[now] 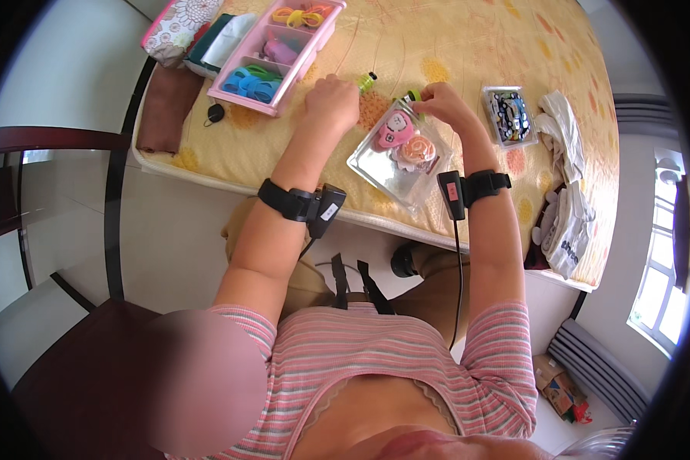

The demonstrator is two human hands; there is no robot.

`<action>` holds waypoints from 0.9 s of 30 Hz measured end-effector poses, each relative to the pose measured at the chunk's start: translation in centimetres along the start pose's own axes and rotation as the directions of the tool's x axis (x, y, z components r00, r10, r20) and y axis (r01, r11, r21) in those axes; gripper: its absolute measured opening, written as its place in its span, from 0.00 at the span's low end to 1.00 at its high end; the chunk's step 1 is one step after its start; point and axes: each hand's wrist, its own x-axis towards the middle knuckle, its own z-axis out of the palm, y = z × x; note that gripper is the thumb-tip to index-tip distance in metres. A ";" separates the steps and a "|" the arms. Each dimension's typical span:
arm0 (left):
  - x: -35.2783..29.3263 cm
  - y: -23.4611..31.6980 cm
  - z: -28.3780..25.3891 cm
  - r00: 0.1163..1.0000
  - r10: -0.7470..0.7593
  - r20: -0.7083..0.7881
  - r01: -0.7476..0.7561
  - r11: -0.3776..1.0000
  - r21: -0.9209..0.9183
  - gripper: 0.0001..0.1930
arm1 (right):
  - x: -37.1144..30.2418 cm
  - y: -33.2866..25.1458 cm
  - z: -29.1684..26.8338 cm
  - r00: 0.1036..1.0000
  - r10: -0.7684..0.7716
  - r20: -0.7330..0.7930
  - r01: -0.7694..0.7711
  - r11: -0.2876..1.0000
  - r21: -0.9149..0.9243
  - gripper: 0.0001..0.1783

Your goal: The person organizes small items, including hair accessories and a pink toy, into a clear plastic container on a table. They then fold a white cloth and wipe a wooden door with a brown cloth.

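Left: pink three-compartment box (pixel 302 64). Left hand (pixel 333 106) just right of it, knuckles up, fingers curled under; small yellow-green piece (pixel 367 81) beside knuckles. Between hands, on table: clear plastic tray (pixel 377 162), set diagonally, pink piece (pixel 395 129) and peach rosette (pixel 417 150) inside. Right hand (pixel 446 106) bent inward at tray's top corner, fingers narrow. Whether either hand grips anything, cannot tell.

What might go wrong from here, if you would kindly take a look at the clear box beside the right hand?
The clear box lies close to the near edge of the table, so a nudge from the right hand might tip it off. The cable hanging from the right wrist could snag on that edge.
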 end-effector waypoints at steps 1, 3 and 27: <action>-0.1 -0.1 0.1 0.999 0.007 -0.050 -0.008 1.000 -0.008 0.11 | 0.1 -0.2 -0.1 0.999 0.018 0.034 -0.018 1.000 0.021 0.16; -0.2 -0.1 0.2 0.986 0.010 -0.166 -0.008 1.000 0.016 0.10 | 0.0 -0.3 -0.4 0.999 0.016 0.036 -0.016 1.000 0.000 0.16; -1.8 -0.9 0.3 0.996 -0.070 -0.059 0.063 0.990 -0.124 0.14 | -2.5 -1.9 1.9 0.946 0.282 -0.160 -0.269 0.958 0.100 0.23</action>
